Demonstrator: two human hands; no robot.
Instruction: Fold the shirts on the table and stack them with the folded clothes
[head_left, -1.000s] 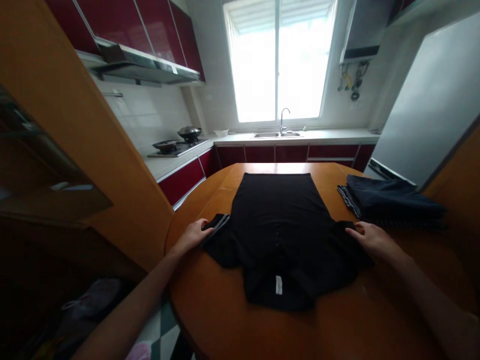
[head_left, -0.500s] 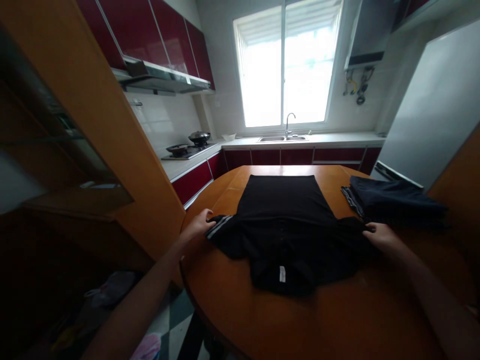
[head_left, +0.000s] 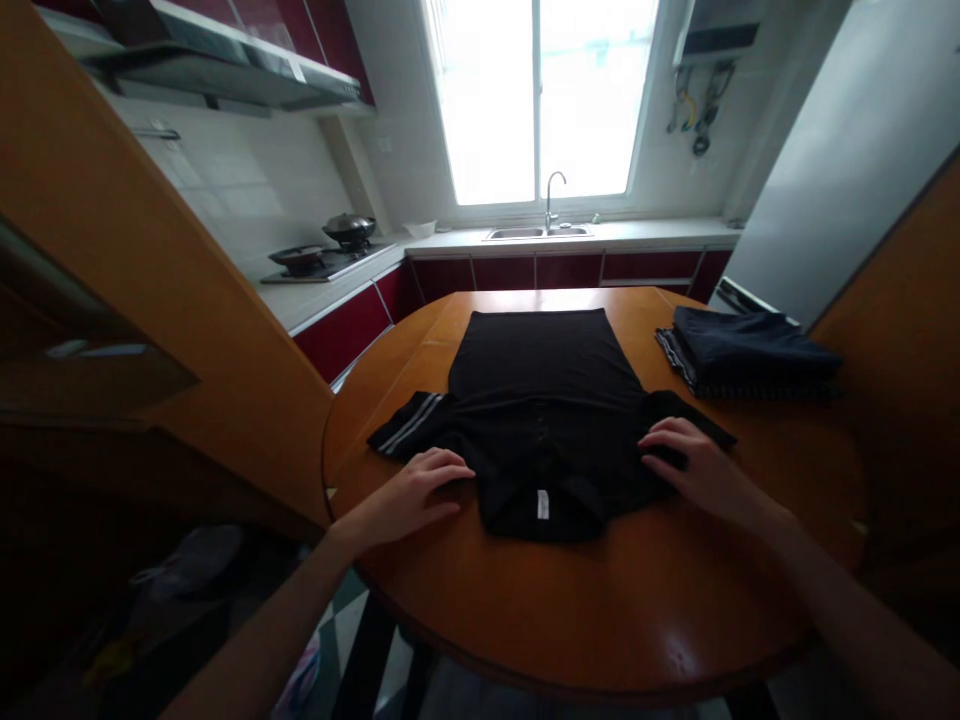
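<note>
A black short-sleeved polo shirt (head_left: 551, 400) lies spread out flat on the wooden table (head_left: 465, 590), its collar and white label toward me and its hem toward the window. Two pale stripes run across the cuff of the sleeve on the left. My left hand (head_left: 420, 492) is at the left shoulder beside the collar, fingers stretched and a little apart, holding nothing. On the right side, my right hand (head_left: 694, 462) hovers over or rests on the shirt near the other sleeve. Its fingers are extended and apart; whether they touch the cloth I cannot tell.
Folded dark clothes (head_left: 750, 350) are stacked at the table's right side. A wooden frame (head_left: 247, 330) stands close on the left. Behind the table runs a white counter (head_left: 645, 232) with a sink, and a stove with pans (head_left: 349, 228) is at the back left.
Both hands have let go of the sleeve ends and moved inward toward the collar. The shirt stays spread on the table. My view has tilted downward.
</note>
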